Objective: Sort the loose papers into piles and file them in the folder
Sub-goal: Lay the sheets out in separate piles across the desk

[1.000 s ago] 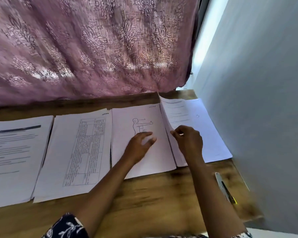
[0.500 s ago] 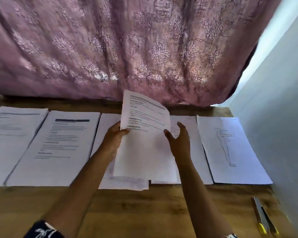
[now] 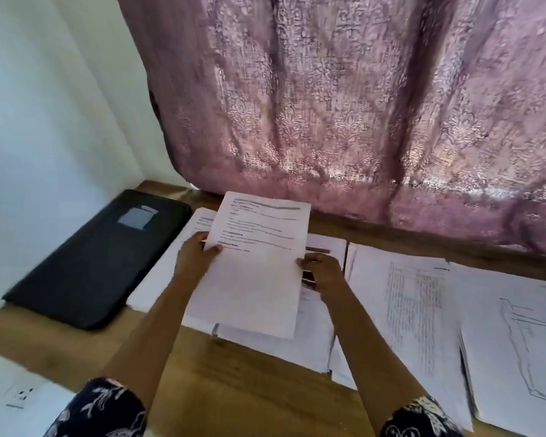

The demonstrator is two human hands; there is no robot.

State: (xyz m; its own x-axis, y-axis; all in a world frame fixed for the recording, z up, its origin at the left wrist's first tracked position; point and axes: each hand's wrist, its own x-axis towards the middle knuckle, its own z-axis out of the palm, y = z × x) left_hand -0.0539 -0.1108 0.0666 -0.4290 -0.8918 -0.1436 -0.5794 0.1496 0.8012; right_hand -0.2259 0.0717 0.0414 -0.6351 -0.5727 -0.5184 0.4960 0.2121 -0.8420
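Note:
I hold a printed sheet (image 3: 259, 263), with a few more sheets under it, tilted above the wooden table (image 3: 249, 389). My left hand (image 3: 196, 257) grips its left edge, thumb on top. My right hand (image 3: 323, 272) holds its right edge. Under the sheet lie two text piles, one at the left (image 3: 158, 285) and one below it (image 3: 297, 342). To the right lie a pile with a table printed on it (image 3: 413, 310) and a pile with a figure drawing (image 3: 517, 342). A black folder (image 3: 95, 263) lies shut at the far left.
A mauve patterned curtain (image 3: 360, 105) hangs behind the table's back edge. A white wall (image 3: 44, 105) closes the left side. A white wall socket (image 3: 21, 395) shows at the lower left, below the table's front edge.
I lifted the sheets off the right-hand pile and carried them left along the row of piles. My view swung left, so the black folder came into sight and the pens at the right left it.

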